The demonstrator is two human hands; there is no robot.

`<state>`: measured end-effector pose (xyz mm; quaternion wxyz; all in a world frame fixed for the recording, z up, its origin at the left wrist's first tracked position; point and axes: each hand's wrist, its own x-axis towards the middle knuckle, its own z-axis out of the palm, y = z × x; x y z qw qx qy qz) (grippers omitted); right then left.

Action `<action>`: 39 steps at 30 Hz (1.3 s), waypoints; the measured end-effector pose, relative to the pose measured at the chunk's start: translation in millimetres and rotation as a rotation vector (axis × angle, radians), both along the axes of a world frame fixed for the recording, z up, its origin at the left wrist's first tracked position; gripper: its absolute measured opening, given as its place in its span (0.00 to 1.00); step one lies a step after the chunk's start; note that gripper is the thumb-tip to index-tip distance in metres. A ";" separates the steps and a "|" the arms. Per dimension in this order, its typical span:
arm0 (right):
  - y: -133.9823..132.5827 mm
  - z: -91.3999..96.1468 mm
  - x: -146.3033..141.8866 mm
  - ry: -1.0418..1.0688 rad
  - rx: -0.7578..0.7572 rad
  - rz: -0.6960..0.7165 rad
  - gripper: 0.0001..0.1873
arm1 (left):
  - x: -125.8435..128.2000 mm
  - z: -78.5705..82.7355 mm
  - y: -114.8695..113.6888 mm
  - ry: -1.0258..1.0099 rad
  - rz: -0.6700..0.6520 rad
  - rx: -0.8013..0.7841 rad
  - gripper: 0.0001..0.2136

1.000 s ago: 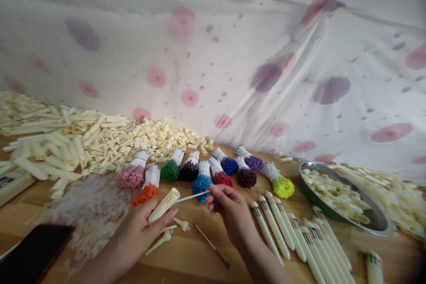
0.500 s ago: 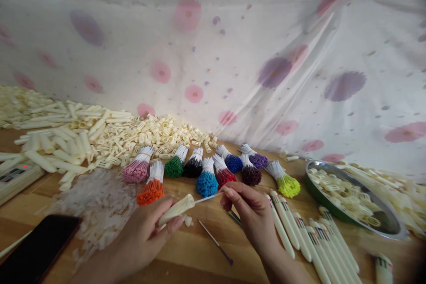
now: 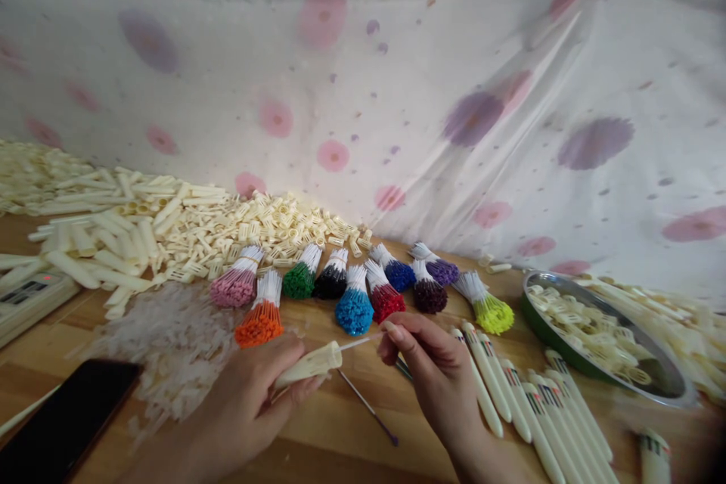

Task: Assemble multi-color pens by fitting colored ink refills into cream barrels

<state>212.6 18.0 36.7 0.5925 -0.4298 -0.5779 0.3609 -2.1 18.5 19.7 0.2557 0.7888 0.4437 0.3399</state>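
Where the left hand stands: I log the left hand (image 3: 249,401) closed round the cream pen barrel (image 3: 309,364), near the front edge of the bench (image 3: 340,442), with the barrel mouth pointing right.
Right hand: the right hand (image 3: 436,374) pinches the outer end of a thin white refill (image 3: 361,341) between thumb and forefinger, the other fingers curled in.
Refill: its inner end sits in the barrel mouth. Only a short bare stretch shows between barrel and fingertips.
Change: against a second ago the barrel lies flatter, both hands are further right along the front edge, and the bare stretch looks slightly shorter.
Reading: I judge the refill to be feeding into the barrel and not yet fully seated.
Small cream pieces: those that lay by the left hand a second ago I cannot find now; whether they are hidden I cannot tell.
Loose refill: a dark-tipped loose refill (image 3: 368,412) lies on the bench just beside the barrel, touched by neither hand.
Colour bundles: the colour bundles (image 3: 259,321) lie in a row behind the hands, toward the back edge; the blue bundle (image 3: 352,306) is nearest the refill.
Finished pens: the finished pens (image 3: 510,401) lie side by side by the right wrist.
Bowl: a bowl (image 3: 544,333) of cream parts sits at the right edge.
Phone: a phone (image 3: 62,423) lies at the front left corner.
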 end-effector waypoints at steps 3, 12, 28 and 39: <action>-1.3 -0.4 -0.2 -0.012 -0.009 0.005 0.08 | 0.0 0.5 -0.5 0.090 -0.100 0.010 0.09; -5.6 1.3 -5.5 -0.062 0.030 0.040 0.11 | -0.6 2.9 -1.0 0.083 -0.112 0.032 0.10; -11.6 -16.4 -16.6 -0.240 0.147 0.102 0.03 | 0.7 3.9 -1.3 0.143 -0.157 0.035 0.07; -8.6 -5.8 -5.0 -0.239 -0.013 0.204 0.04 | -0.9 2.6 2.0 0.110 -0.125 0.046 0.08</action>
